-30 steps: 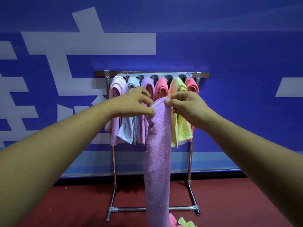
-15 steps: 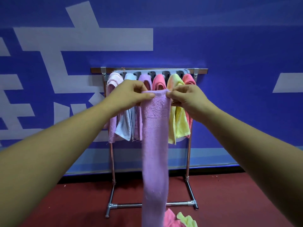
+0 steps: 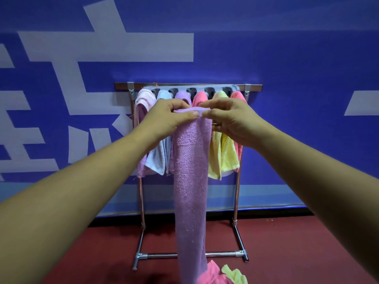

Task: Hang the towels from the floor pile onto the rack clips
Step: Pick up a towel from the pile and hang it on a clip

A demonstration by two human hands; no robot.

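Note:
A long lilac towel (image 3: 191, 181) hangs straight down in front of the rack. My left hand (image 3: 167, 117) pinches its top edge on the left, and my right hand (image 3: 229, 117) pinches it on the right, thumbs nearly meeting. Behind them stands the metal rack (image 3: 253, 87) with a grey clip strip (image 3: 196, 90). Several towels hang from the clips: pale pink (image 3: 141, 111), light blue (image 3: 158, 160), purple (image 3: 181, 95), coral (image 3: 200, 98), yellow (image 3: 225, 156) and another coral (image 3: 239, 96). The floor pile (image 3: 223, 275) shows pink and yellow cloth at the bottom edge.
A blue wall with pale lettering (image 3: 106, 46) stands right behind the rack. The floor is dark red (image 3: 297, 253). The rack's base bar (image 3: 221, 254) and feet lie just beyond the floor pile.
My hands have drawn closer together on the towel's top edge, bunching it narrower, and the view has tilted slightly down, showing more of the floor pile.

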